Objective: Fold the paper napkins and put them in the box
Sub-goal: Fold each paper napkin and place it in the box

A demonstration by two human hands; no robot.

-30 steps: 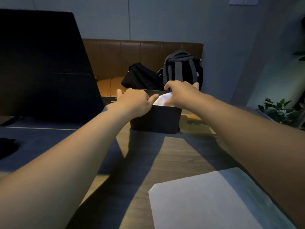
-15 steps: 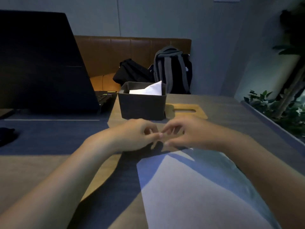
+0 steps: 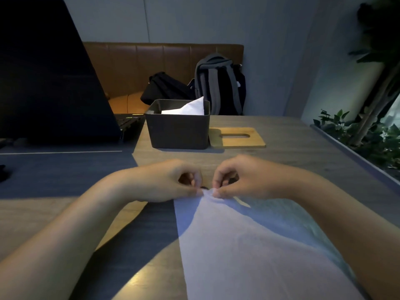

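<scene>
Both hands pinch the far edge of the flat napkin (image 3: 249, 245) on the counter (image 3: 281, 152): left hand (image 3: 173, 180), right hand (image 3: 242, 178). The box (image 3: 179, 131) beyond holds one folded napkin (image 3: 190, 108). Risk: thin paper may tear or crease crookedly under uneven pull. No legible writing.

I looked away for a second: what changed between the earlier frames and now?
Both hands drew back from the box toward the person. The left hand and right hand now pinch the far edge of the flat napkin on the table. The folded napkin stays in the box; the wooden lid still lies beside it.
</scene>
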